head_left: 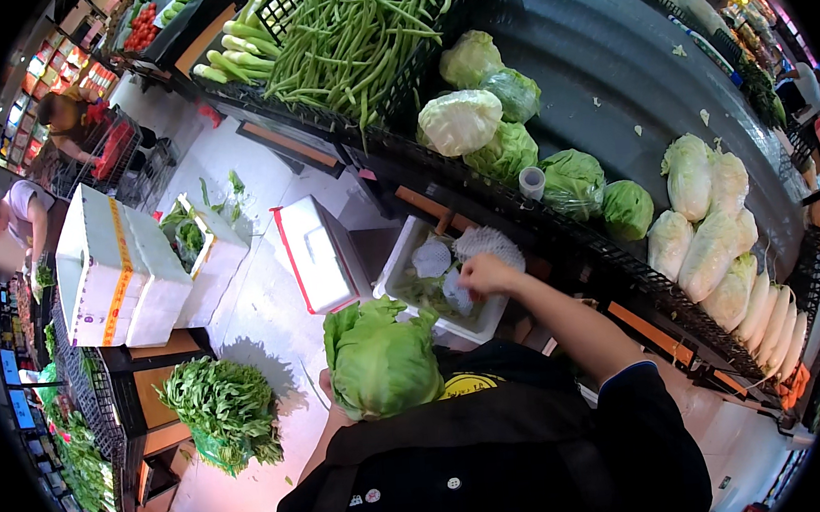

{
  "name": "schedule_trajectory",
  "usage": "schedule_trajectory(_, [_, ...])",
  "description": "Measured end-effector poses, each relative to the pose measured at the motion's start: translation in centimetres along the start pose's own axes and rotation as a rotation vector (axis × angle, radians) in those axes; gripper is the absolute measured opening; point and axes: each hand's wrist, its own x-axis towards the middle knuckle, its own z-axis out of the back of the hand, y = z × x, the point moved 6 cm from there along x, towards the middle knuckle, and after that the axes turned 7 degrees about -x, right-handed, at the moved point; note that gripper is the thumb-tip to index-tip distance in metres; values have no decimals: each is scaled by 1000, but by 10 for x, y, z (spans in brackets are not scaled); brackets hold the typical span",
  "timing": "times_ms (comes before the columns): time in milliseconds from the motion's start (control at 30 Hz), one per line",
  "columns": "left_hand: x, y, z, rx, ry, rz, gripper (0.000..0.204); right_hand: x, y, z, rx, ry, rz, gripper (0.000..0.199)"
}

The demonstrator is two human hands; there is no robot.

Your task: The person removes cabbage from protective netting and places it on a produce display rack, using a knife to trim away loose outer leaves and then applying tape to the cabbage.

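A large pale-green head of lettuce (384,362) with loose outer leaves is held against the front of my body. My left hand (328,391) grips it from below and the left, most of its fingers hidden behind the leaves. Over a white foam box (484,329) hangs my right hand (489,274), fingers curled together. Whatever it pinches, if anything, cannot be made out. Inside that box lie leaf scraps, crumpled clear wrap (456,294) and white foam netting (490,243).
Lettuces (571,183), napa cabbages (713,235) and white radishes (777,330) line the shelf to the right, near green beans (357,41). A closed foam box (319,253) stands ahead. Left are stacked foam boxes (111,267), leafy bundles (221,412) and two people, one with a cart (117,148).
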Motion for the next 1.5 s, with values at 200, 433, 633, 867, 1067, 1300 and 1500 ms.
schedule_trajectory(200, [6,0,19,33,24,-25,89,-87,58,-50,590,735,79,75])
schedule_trajectory(433, [9,-31,49,647,-151,81,69,-124,98,-34,932,372,109,81])
schedule_trajectory(633, [28,-5,20,550,-175,177,87,-131,100,-15,741,-94,266,78])
schedule_trajectory(867, [76,19,-4,206,-215,-83,55,-161,75,14,892,-706,378,58])
schedule_trajectory(1067, [120,37,-29,44,89,73,65,-169,42,2,1414,-692,322,50])
schedule_trajectory(1300, [143,62,-29,275,253,455,54,-185,39,15,1807,-43,474,41])
schedule_trajectory(1500, [104,93,-30,377,-13,678,40,-208,36,17,1036,-598,260,63])
